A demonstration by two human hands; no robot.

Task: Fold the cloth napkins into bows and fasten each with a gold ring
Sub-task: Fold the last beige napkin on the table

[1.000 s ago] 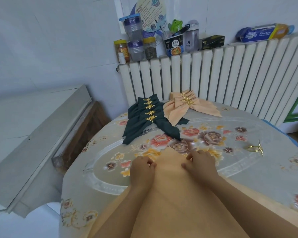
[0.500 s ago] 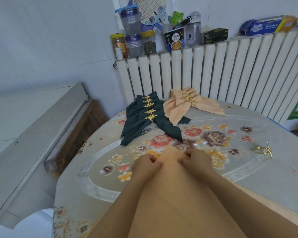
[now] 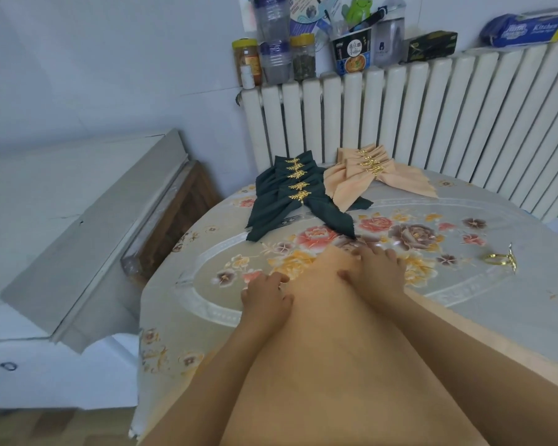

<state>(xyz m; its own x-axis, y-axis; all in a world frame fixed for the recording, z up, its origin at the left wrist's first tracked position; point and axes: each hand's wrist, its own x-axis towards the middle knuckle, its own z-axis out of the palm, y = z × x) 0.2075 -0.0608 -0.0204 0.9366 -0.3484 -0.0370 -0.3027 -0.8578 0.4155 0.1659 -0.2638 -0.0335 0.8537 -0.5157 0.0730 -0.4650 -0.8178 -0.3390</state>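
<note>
Flattened now — right hand (image 3: 379, 273), smooth napkin (image 3: 329, 342)

Both forearms are bare, no sleeves showing, and the hands (image 3: 319, 284) wear no rings or gloves.

The word "Kitchen" reads on the blue roll pack (image 3: 525, 27) lying on the radiator top at two o'clock. The noodle cup (image 3: 352, 53) at twelve o'clock carries Chinese characters, too small to read.
</note>
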